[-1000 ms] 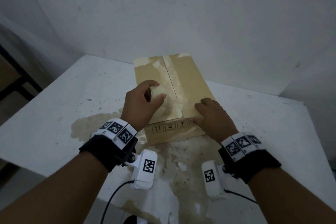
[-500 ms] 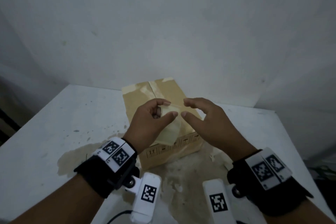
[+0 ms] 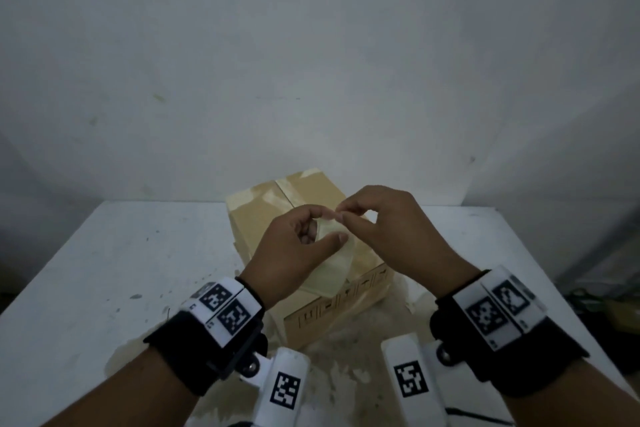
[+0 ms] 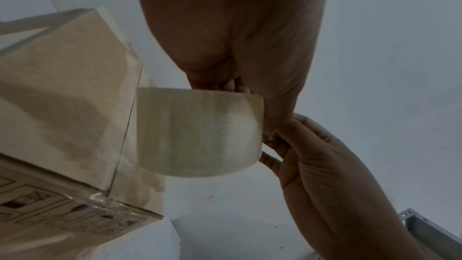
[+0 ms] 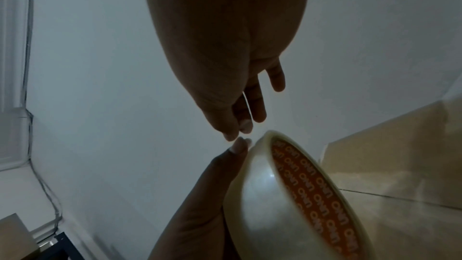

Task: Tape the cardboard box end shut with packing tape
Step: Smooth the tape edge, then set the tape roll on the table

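Both hands have risen: left hand (image 3: pixel 294 246) grips glossy tape roll (image 4: pixel 200 133), orange core printed "UNO"; right hand (image 3: pixel 388 229) pinches its edge above cardboard box (image 3: pixel 256 218).

Tan cardboard box (image 3: pixel 304 204); translucent cream tape roll (image 4: pixel 200 133), orange core; white stained table (image 3: pixel 104 270).

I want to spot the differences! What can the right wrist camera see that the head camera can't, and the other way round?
Only the right wrist view shows the orange printed core inside the tape roll, and a cable running down the wall. Only the head view shows the white table, the wristbands with square markers and the whole cardboard box. Both show the left hand holding the roll while the right hand picks at its edge.
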Tool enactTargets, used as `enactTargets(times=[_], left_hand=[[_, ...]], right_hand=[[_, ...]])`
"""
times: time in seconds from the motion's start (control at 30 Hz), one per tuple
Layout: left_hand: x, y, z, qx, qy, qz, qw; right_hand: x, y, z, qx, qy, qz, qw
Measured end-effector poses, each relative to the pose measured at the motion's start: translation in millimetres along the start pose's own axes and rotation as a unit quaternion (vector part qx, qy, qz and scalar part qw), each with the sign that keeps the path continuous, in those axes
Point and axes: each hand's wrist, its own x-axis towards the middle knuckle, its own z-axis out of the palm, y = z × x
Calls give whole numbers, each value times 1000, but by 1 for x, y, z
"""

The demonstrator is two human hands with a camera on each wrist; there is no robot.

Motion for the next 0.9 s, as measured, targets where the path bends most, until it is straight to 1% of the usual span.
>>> enactTargets(times=[0.1,0.2,0.47,0.6,0.7,0.77,0.83,0.9], left_hand=[[-2,3,-3,-3,-14,7,1000],[-3,2,-4,-14,-15,14,1000],[-6,3,-4,-47,-33,13,998],[-9,5,-4,-92,-35,-26,995],[-9,4,-7,-122,-55,-63,989],[-9,4,-7,-106,-85,-86,987],[-10,7,-5,-81,-108,-79,988],[-8,6,-4,-45,-102,-60,992]], right_hand=[[1,-5,2,-16,-1,3,1000],[0,-7,4,-3,0,17,1000],[7,-12,-4,-7,-34,60,998],[11,-13,-8,11,-42,88,995],[13,-17,-13,-14,-50,79,996],[13,-19,-17,-19,-54,72,996],[13,-20,-20,-35,-54,67,996],[12,-20,-21,-57,-49,61,995]])
